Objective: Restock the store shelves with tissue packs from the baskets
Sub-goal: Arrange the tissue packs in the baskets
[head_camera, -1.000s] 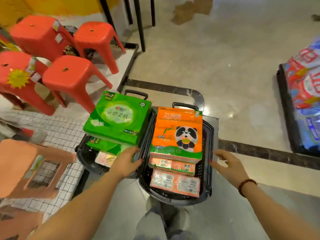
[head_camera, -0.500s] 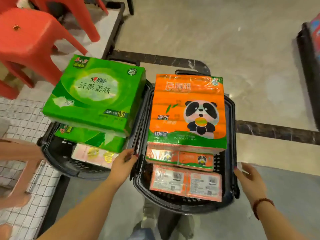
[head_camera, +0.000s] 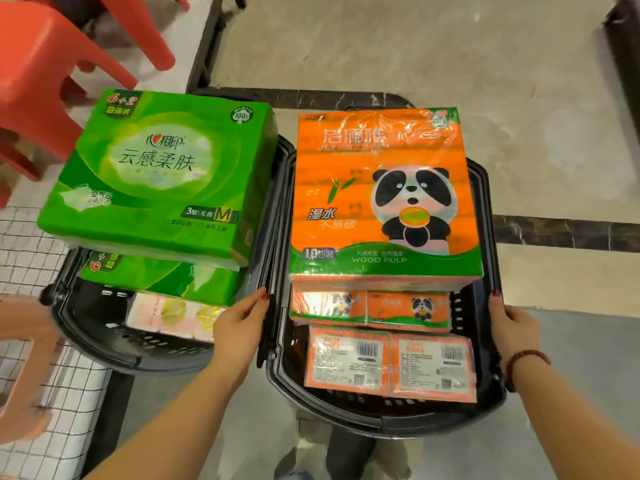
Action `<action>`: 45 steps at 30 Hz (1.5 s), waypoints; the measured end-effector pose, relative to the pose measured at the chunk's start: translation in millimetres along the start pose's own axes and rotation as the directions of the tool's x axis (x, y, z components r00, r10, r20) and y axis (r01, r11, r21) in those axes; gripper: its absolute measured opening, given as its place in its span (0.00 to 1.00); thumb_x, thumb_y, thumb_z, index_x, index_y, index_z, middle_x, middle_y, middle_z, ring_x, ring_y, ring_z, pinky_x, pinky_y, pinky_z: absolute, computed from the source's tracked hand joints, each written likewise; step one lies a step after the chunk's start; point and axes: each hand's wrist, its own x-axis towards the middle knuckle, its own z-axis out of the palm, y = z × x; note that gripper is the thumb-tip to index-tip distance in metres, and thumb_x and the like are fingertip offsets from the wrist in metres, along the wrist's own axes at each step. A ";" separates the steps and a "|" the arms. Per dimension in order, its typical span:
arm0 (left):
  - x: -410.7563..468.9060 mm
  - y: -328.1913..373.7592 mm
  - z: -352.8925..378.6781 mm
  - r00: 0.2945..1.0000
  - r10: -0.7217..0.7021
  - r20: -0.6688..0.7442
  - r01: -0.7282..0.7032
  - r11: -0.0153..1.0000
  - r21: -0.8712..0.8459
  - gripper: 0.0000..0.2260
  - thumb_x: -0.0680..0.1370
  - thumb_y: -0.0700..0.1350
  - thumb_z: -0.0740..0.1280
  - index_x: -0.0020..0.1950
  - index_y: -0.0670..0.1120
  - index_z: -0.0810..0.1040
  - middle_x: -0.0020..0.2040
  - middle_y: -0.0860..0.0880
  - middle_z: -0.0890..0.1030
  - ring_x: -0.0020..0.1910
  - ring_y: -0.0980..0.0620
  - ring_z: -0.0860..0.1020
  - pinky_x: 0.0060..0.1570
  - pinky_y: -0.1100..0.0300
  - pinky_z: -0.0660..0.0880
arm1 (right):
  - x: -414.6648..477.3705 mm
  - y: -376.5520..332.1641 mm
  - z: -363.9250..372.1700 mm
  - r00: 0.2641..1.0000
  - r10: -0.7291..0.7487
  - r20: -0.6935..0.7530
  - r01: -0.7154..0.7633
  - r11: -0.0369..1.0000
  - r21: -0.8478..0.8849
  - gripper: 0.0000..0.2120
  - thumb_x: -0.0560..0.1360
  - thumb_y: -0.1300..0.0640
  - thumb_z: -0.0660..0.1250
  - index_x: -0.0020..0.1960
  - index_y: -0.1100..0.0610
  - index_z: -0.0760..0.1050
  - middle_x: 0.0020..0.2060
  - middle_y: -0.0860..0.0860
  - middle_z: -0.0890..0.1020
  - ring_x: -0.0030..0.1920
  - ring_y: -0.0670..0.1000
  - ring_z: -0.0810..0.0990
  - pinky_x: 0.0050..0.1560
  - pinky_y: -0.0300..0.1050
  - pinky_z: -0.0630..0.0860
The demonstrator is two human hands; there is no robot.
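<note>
Two hands now frame the black plastic shopping basket (head_camera: 398, 422). Half a second ago the right hand (head_camera: 512, 327) hung clear of the basket's side, and it has since come onto the rim. Its grip is clamped there, thumb on top, fingers out of sight down the outside. The left hand (head_camera: 239, 327) has its grip closed on the opposite rim the same way.

Between the grips lies the large orange panda-printed tissue pack (head_camera: 381, 202), reading "JLY", "湿水不易破" and "WOOD PULP". It is stacked on smaller orange packs (head_camera: 370, 308). Nearest the wrists, two packs with barcode labels (head_camera: 388, 365) lie flat.

Outside the left grip, a second black basket (head_camera: 138, 362) touches the first. It carries a large green tissue pack (head_camera: 162, 174) marked "心相印 云感柔肤", "100%" and "M", over another green pack (head_camera: 162, 275) and a pink-and-yellow pack (head_camera: 173, 317).
</note>
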 end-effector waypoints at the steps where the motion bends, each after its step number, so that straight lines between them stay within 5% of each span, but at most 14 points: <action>1: 0.7 -1.7 1.1 1.000 0.006 -0.013 -0.006 1.000 0.017 0.11 0.78 0.46 0.67 0.59 0.52 0.81 0.55 0.53 0.83 0.58 0.52 0.79 0.65 0.49 0.72 | 1.2 1.8 0.7 1.000 -0.002 -0.014 0.002 1.000 0.007 0.23 0.77 0.38 0.57 0.41 0.57 0.76 0.35 0.56 0.79 0.35 0.55 0.77 0.34 0.45 0.71; 8: -3.4 1.1 17.4 0.999 0.037 0.022 -0.039 0.995 0.087 0.14 0.78 0.48 0.67 0.63 0.47 0.80 0.58 0.50 0.82 0.59 0.51 0.79 0.65 0.49 0.72 | 4.9 12.3 -11.5 0.997 0.066 -0.044 -0.062 0.994 0.090 0.25 0.77 0.38 0.60 0.37 0.59 0.75 0.30 0.55 0.77 0.30 0.55 0.75 0.30 0.43 0.70; 16: -21.5 -5.5 52.4 0.989 -0.051 0.136 0.054 0.998 -0.021 0.17 0.82 0.48 0.60 0.71 0.47 0.72 0.67 0.49 0.76 0.66 0.51 0.73 0.70 0.50 0.66 | 8.3 21.7 -32.9 0.997 0.072 -0.009 -0.071 0.993 0.097 0.24 0.77 0.38 0.60 0.43 0.60 0.77 0.38 0.59 0.80 0.40 0.59 0.79 0.45 0.57 0.78; 20: -12.3 -1.4 68.0 0.993 -0.056 0.108 0.066 0.993 -0.093 0.14 0.83 0.48 0.59 0.49 0.40 0.78 0.48 0.42 0.80 0.49 0.46 0.77 0.52 0.51 0.72 | 11.2 21.1 -34.3 0.999 0.040 0.005 -0.040 0.990 0.132 0.27 0.76 0.38 0.61 0.45 0.64 0.77 0.38 0.61 0.79 0.39 0.58 0.76 0.43 0.54 0.75; 24: -1.5 -2.1 74.9 0.997 -0.064 0.054 0.070 0.989 -0.129 0.15 0.82 0.50 0.60 0.43 0.42 0.77 0.42 0.41 0.78 0.42 0.46 0.76 0.45 0.51 0.71 | 13.2 13.2 -34.5 0.997 0.067 0.029 -0.071 0.979 0.189 0.27 0.74 0.36 0.63 0.45 0.62 0.78 0.46 0.64 0.81 0.41 0.57 0.77 0.51 0.55 0.76; 27: 4.4 -6.1 76.0 0.996 -0.082 0.023 0.085 0.989 -0.119 0.22 0.82 0.52 0.61 0.28 0.48 0.75 0.30 0.46 0.77 0.31 0.50 0.74 0.36 0.56 0.70 | 17.5 10.2 -32.8 0.994 0.109 0.024 -0.112 0.975 0.191 0.35 0.72 0.33 0.63 0.51 0.67 0.77 0.49 0.65 0.80 0.43 0.60 0.79 0.57 0.60 0.75; 29: 6.2 -6.1 76.8 0.993 -0.113 0.010 0.114 0.987 -0.114 0.27 0.81 0.53 0.62 0.20 0.52 0.68 0.23 0.51 0.70 0.24 0.54 0.68 0.29 0.60 0.65 | 20.2 10.4 -30.8 0.991 0.134 -0.005 -0.131 0.971 0.201 0.34 0.69 0.30 0.64 0.41 0.64 0.77 0.43 0.64 0.81 0.41 0.58 0.78 0.55 0.58 0.76; 33: 11.8 -2.3 75.3 0.989 -0.146 -0.013 0.142 0.979 -0.146 0.21 0.80 0.52 0.64 0.30 0.49 0.64 0.36 0.45 0.71 0.36 0.47 0.68 0.39 0.54 0.64 | 20.5 17.1 -24.6 0.981 0.190 -0.035 -0.175 0.951 0.254 0.29 0.67 0.30 0.67 0.35 0.58 0.75 0.35 0.56 0.80 0.37 0.55 0.77 0.46 0.52 0.76; 36: 11.7 1.6 72.5 0.989 -0.143 -0.038 0.137 0.984 -0.118 0.22 0.80 0.53 0.64 0.31 0.48 0.60 0.33 0.44 0.66 0.34 0.47 0.64 0.37 0.56 0.62 | 10.9 25.7 -23.2 0.971 0.232 -0.060 -0.204 0.932 0.298 0.30 0.65 0.31 0.69 0.33 0.60 0.74 0.35 0.58 0.80 0.35 0.56 0.76 0.37 0.45 0.73; 40: 2.2 10.6 62.3 0.985 -0.168 -0.039 0.166 0.984 -0.063 0.24 0.77 0.58 0.66 0.29 0.49 0.59 0.27 0.47 0.61 0.28 0.51 0.60 0.32 0.57 0.57 | -16.4 34.6 -32.5 0.949 0.308 -0.067 -0.269 0.902 0.336 0.41 0.64 0.32 0.71 0.50 0.72 0.77 0.50 0.71 0.79 0.39 0.60 0.77 0.50 0.59 0.78; 45: -28.5 34.4 54.0 0.980 -0.191 0.057 0.193 0.981 -0.029 0.21 0.75 0.61 0.67 0.35 0.47 0.66 0.36 0.43 0.68 0.36 0.47 0.65 0.39 0.54 0.60 | -65.1 42.2 -69.2 0.926 0.376 -0.046 -0.337 0.873 0.352 0.33 0.62 0.29 0.69 0.39 0.61 0.77 0.47 0.70 0.81 0.36 0.56 0.77 0.40 0.50 0.75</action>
